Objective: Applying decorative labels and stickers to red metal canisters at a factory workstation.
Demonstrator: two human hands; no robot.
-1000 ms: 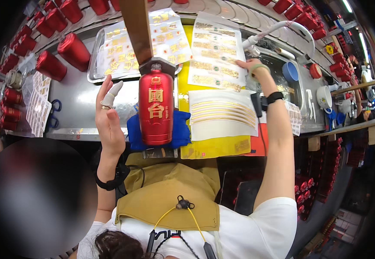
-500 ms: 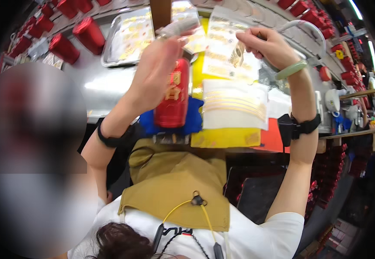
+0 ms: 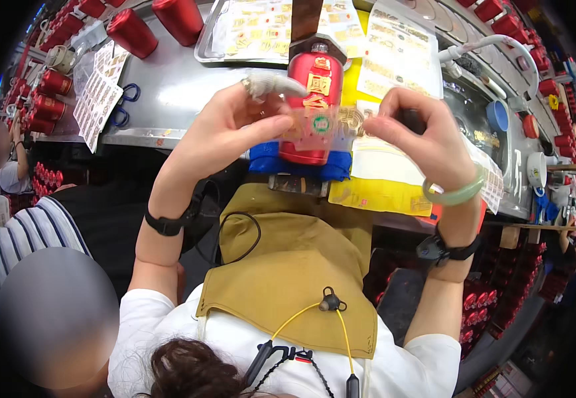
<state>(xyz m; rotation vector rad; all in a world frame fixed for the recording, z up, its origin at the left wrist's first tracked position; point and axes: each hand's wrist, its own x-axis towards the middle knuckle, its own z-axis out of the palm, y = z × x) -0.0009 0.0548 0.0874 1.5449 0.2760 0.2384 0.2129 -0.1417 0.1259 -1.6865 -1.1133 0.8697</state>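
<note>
Between my two hands is a clear plastic film (image 3: 321,126) with a green round mark and gold pieces on it. My left hand (image 3: 231,129), with a white covering on its index finger, pinches the film's left edge. On the other side, my right hand (image 3: 427,132) has its thumb and fingertips at the film's right end; a green bangle circles that wrist. Beneath the film, a red bottle (image 3: 316,76) with raised gold characters lies on a blue cloth (image 3: 268,159); the film hides part of it.
Right of the bottle lie a yellow sheet (image 3: 377,196) and white sticker sheets (image 3: 400,56). A metal tray (image 3: 208,50) stands at the back. Red bottles (image 3: 132,33), blue scissors (image 3: 125,103) and a patterned sheet (image 3: 95,109) are at left. Someone sits to my left.
The head view has shifted. My right hand has come from the sticker sheet toward my body, bringing the film over the bottle. My left hand has lowered and meets the film's left edge.
</note>
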